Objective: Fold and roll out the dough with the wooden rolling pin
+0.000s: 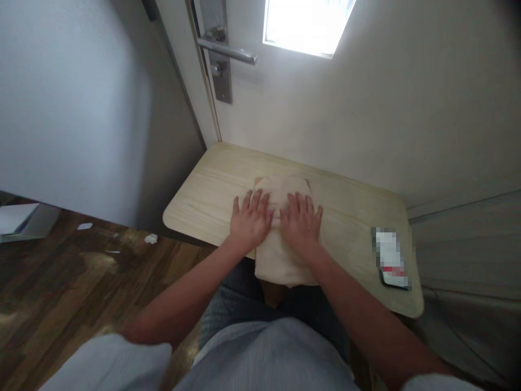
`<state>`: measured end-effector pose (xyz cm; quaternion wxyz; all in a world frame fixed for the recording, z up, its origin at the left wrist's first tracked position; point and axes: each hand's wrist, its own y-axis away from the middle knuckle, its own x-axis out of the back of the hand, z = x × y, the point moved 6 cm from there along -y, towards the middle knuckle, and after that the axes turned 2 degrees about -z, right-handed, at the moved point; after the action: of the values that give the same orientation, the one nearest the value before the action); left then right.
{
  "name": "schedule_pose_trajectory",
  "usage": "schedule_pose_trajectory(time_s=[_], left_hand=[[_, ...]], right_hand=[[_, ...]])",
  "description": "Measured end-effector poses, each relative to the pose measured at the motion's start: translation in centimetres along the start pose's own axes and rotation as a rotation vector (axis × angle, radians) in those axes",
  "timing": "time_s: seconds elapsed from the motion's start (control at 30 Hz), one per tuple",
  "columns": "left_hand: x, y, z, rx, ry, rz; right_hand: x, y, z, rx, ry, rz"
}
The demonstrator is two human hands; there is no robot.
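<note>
A cream-coloured cloth (pixel 280 255) lies on the light wooden table (pixel 203 190), its near end hanging over the front edge toward my lap. Small brown corners of something flat show beneath its far end; what that is stays hidden. My left hand (pixel 251 220) rests palm down on the cloth's left side, fingers spread and pointing away from me. On the right side, my right hand (pixel 302 222) lies flat in the same way, fingers apart. The two thumbs come close together over the middle of the cloth, where it is slightly creased.
A phone (pixel 391 258), partly blurred out, lies at the table's right end. Behind the table stands a white door (pixel 366 119) with a metal handle (pixel 228 50) and a bright window. Paper scraps (pixel 151 238) and a white box (pixel 36 222) are on the wooden floor at left.
</note>
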<state>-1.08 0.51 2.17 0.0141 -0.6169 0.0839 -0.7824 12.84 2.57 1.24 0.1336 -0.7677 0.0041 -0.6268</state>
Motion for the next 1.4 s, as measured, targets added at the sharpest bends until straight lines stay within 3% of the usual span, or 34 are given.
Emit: schedule_pose_trajectory(time_s=[0.13, 0.23, 0.4, 0.67, 0.8, 1.03, 1.4], left_hand=[[0.7, 4.3, 1.0, -0.099, 0.057, 0.008], [1.0, 5.9, 0.6, -0.16, 0.107, -0.011], [1.5, 5.4, 0.5, -0.181, 0.094, -0.031], [0.3, 4.0, 6.6, -0.231, 0.07, -0.051], [-0.6, 3.7, 7.3, -0.183, 0.045, -0.014], [-1.3, 0.0, 6.3, -0.15, -0.06, -0.039], [-3.0, -10.0, 3.3, -0.052, -0.065, -0.116]], right_hand=[[0.8, 4.9, 0.7, 0.082, -0.065, 0.012], [1.0, 6.7, 1.5, 0.149, -0.148, 0.02], [1.6, 6.4, 3.4, 0.212, -0.202, 0.012], [3.1, 6.5, 9.1, 0.152, -0.208, 0.045], [2.3, 6.4, 9.6, 0.055, -0.057, 0.042], [1.5, 1.7, 8.8, -0.046, 0.056, 0.099], [0.0, -9.7, 8.9, -0.089, 0.021, -0.053]])
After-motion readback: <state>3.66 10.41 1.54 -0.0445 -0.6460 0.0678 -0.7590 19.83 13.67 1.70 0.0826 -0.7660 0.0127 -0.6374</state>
